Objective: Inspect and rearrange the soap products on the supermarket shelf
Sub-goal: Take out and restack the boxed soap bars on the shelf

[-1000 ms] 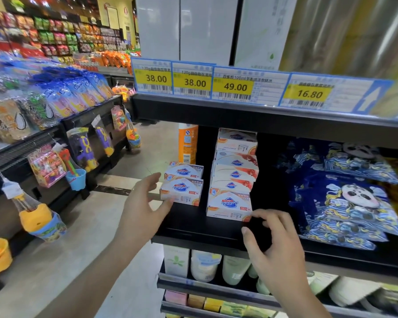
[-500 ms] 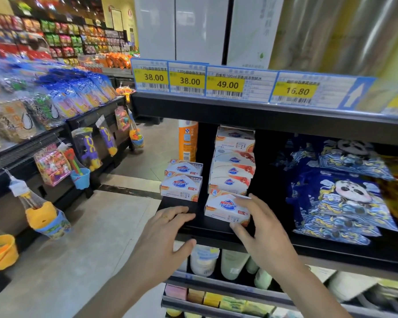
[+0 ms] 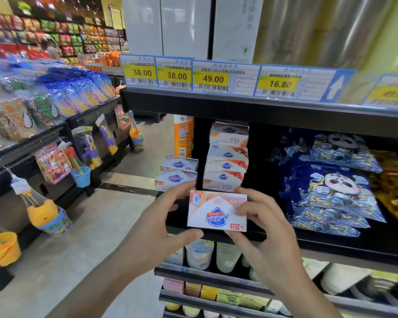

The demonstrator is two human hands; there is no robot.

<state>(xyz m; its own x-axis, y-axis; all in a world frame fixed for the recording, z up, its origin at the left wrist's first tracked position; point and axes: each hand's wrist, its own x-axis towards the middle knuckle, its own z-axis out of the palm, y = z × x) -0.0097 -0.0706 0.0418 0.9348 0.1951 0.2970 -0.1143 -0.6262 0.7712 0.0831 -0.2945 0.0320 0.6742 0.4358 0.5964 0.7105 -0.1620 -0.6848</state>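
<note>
A white and orange soap box [image 3: 216,212] with a blue logo, printed upside down to me, is held up in front of the black shelf [image 3: 331,245]. My left hand [image 3: 156,228] grips its left edge, thumb below and fingers above. My right hand [image 3: 260,226] grips its right edge, with fingers over the front face. Behind it a stack of several soap boxes [image 3: 226,158] stands on the shelf. Two more soap boxes [image 3: 177,174] lie stacked to the left of that pile.
An orange canister [image 3: 183,136] stands behind the boxes. Blue panda-print packs [image 3: 331,187] fill the shelf's right side. Price tags [image 3: 213,76] line the shelf above. Bottles and small soaps [image 3: 207,292] sit on lower shelves. A toy rack [image 3: 55,157] borders the aisle at left.
My right hand lifted the front soap box off the shelf and tilted its face toward me. My left hand came up from the shelf edge and took hold of the box's left side.
</note>
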